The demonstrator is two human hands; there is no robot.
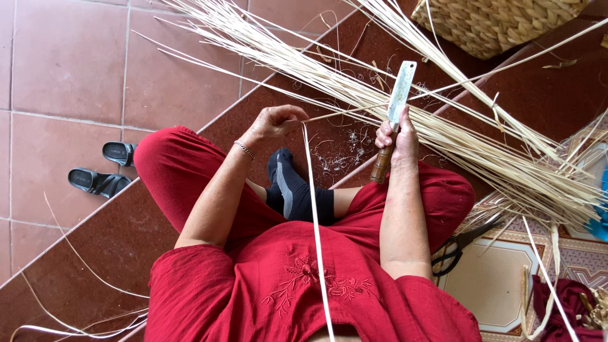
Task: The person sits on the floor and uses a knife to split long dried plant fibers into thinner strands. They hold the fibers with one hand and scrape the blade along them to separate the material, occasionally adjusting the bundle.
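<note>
I sit cross-legged in red clothes on a tiled floor. My left hand (276,121) pinches a thin pale strip of reed (315,209) that runs from my fingers down across my lap toward my chest. My right hand (396,140) grips the wooden handle of a flat-bladed knife (401,94), blade pointing up and away from me. The knife stands just right of the strip's upper end. A large spread bundle of pale reed strips (443,126) lies across the floor beyond both hands.
A woven basket (500,22) stands at the top right. Black scissors (459,247) lie by my right knee on a patterned mat (500,285). A pair of black sandals (104,171) rests on the tiles at the left. Loose strips and shavings lie on the floor.
</note>
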